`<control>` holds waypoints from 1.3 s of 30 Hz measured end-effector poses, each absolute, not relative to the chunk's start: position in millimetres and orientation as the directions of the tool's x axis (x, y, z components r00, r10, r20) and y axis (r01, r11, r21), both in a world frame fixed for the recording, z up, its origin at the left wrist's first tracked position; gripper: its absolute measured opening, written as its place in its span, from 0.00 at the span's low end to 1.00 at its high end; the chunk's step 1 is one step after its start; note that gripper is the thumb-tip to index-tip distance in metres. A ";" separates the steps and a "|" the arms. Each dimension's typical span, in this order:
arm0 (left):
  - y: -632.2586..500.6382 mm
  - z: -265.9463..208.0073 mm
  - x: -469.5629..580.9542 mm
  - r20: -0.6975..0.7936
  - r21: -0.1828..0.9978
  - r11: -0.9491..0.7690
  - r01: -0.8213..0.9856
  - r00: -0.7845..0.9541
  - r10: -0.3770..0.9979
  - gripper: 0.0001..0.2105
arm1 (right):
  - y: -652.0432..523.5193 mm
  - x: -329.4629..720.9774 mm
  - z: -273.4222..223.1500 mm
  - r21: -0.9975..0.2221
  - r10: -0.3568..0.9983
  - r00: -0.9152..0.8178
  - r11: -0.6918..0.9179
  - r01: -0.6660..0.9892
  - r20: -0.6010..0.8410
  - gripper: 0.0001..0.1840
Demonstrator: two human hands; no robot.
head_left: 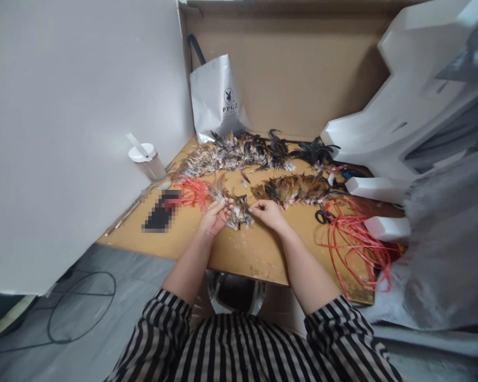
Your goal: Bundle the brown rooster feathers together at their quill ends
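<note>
My left hand [216,216] is closed in a pinch on a small bunch of brown feathers [218,187], whose tips stand up above the fingers. Just right of it lies a small heap of brown and grey feathers [239,215] on the table. My right hand [269,215] is at that heap's right side, thumb and fingertips pressed together; whatever they hold is too small to make out. Behind the right hand stretches a row of golden-brown feathers [297,189]. Red plastic strips [193,191] lie beyond my left hand.
A long pile of mottled and black feathers [242,153] runs along the back. A lidded cup [149,162] and a blurred dark rectangle [163,212] are at left, a silver bag [217,101] behind. Black scissors [324,214], red strips [354,239] and white foam [366,127] occupy the right.
</note>
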State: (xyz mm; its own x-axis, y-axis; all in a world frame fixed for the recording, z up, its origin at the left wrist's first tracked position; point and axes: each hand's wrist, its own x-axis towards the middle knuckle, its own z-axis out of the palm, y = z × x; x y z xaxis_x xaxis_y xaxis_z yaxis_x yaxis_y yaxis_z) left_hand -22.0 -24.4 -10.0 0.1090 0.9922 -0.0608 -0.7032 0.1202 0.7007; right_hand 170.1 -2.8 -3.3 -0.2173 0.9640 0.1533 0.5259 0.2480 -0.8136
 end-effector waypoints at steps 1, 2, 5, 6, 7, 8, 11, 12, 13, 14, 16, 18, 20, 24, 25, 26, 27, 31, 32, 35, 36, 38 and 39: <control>-24.4 -10.2 -21.9 -0.060 0.702 0.120 -0.702 0.109 0.992 0.03 | -3.6 168.1 -4.2 -0.821 0.956 -0.248 0.265 0.505 0.157 0.11; -24.4 -10.2 -21.7 -0.060 0.702 0.121 -0.702 0.111 0.992 0.03 | -4.4 165.9 -5.5 -0.819 0.948 -0.275 0.284 0.498 0.161 0.11; -24.8 -9.7 -21.3 -0.059 0.690 0.131 -0.712 0.125 0.990 0.03 | -6.6 160.0 -8.9 -0.781 0.931 -0.315 0.334 0.528 0.185 0.10; -24.9 -9.5 -21.1 -0.061 0.684 0.138 -0.716 0.132 0.989 0.03 | -7.4 158.6 -9.1 -0.771 0.929 -0.315 0.343 0.536 0.195 0.10; -25.1 -9.2 -21.0 -0.064 0.679 0.144 -0.720 0.138 0.988 0.03 | -8.3 157.5 -8.8 -0.766 0.927 -0.315 0.351 0.538 0.203 0.10; -25.2 -8.9 -20.9 -0.067 0.676 0.149 -0.722 0.142 0.988 0.03 | -9.3 156.7 -8.1 -0.764 0.924 -0.319 0.360 0.536 0.211 0.11; -25.4 -8.3 -20.8 -0.073 0.677 0.154 -0.719 0.142 0.987 0.03 | -12.5 155.4 -4.6 -0.748 0.912 -0.348 0.385 0.540 0.218 0.14; -25.4 -8.3 -20.8 -0.076 0.679 0.154 -0.718 0.140 0.987 0.03 | -13.5 155.1 -3.6 -0.733 0.911 -0.353 0.389 0.559 0.214 0.15; -25.3 -8.3 -20.8 -0.080 0.679 0.156 -0.718 0.138 0.987 0.03 | -14.4 154.8 -2.8 -0.711 0.912 -0.352 0.389 0.586 0.209 0.16; -25.3 -8.4 -20.8 -0.083 0.677 0.158 -0.719 0.139 0.987 0.03 | -15.2 154.5 -2.3 -0.685 0.917 -0.343 0.384 0.619 0.203 0.16; -25.3 -8.7 -20.6 -0.085 0.669 0.164 -0.725 0.145 0.986 0.04 | -16.5 153.5 -1.8 -0.627 0.930 -0.316 0.361 0.690 0.188 0.18; -25.3 -8.8 -20.0 -0.086 0.668 0.171 -0.724 0.153 0.985 0.04 | -17.5 152.1 -1.4 -0.575 0.941 -0.293 0.336 0.746 0.170 0.20; -25.5 -8.7 -19.2 -0.087 0.676 0.175 -0.716 0.158 0.984 0.04 | -18.5 149.9 -0.7 -0.538 0.952 -0.266 0.304 0.786 0.150 0.23; -25.6 -8.7 -18.1 -0.078 0.682 0.180 -0.709 0.174 0.982 0.04 | -21.0 142.5 1.8 -0.510 0.976 -0.189 0.220 0.832 0.113 0.24; -25.5 -8.9 -18.0 -0.077 0.681 0.181 -0.709 0.177 0.981 0.04 | -21.6 140.2 2.3 -0.509 0.980 -0.172 0.200 0.837 0.103 0.24; -25.4 -9.0 -18.1 -0.077 0.680 0.182 -0.710 0.178 0.981 0.04 | -22.0 137.8 2.6 -0.507 0.983 -0.158 0.183 0.842 0.092 0.23; -25.3 -9.2 -18.3 -0.078 0.679 0.181 -0.711 0.176 0.981 0.04 | -22.2 135.6 2.7 -0.505 0.986 -0.146 0.168 0.847 0.083 0.22; -24.5 -10.6 -18.9 -0.074 0.674 0.178 -0.717 0.174 0.982 0.04 | -19.4 131.9 -0.2 -0.534 0.989 -0.125 0.149 0.832 0.082 0.13; -24.3 -11.1 -18.9 -0.073 0.674 0.178 -0.717 0.176 0.982 0.04 | -17.9 132.9 -1.3 -0.570 0.989 -0.126 0.148 0.808 0.078 0.11; -23.3 -12.8 -19.0 -0.081 0.678 0.180 -0.712 0.171 0.982 0.05 | -12.7 140.8 -3.1 -0.765 0.990 -0.138 0.098 0.637 0.012 0.08; -23.0 -13.3 -19.0 -0.088 0.680 0.181 -0.710 0.166 0.982 0.05 | -11.2 144.5 -3.0 -0.832 0.990 -0.139 0.058 0.551 -0.024 0.07; -22.7 -13.8 -19.0 -0.101 0.682 0.186 -0.708 0.160 0.982 0.04 | -9.0 151.9 -1.3 -0.930 0.984 -0.140 -0.050 0.365 -0.108 0.08; -22.6 -13.8 -19.0 -0.105 0.681 0.188 -0.708 0.160 0.982 0.04 | -8.4 155.2 0.1 -0.958 0.976 -0.154 -0.109 0.266 -0.153 0.08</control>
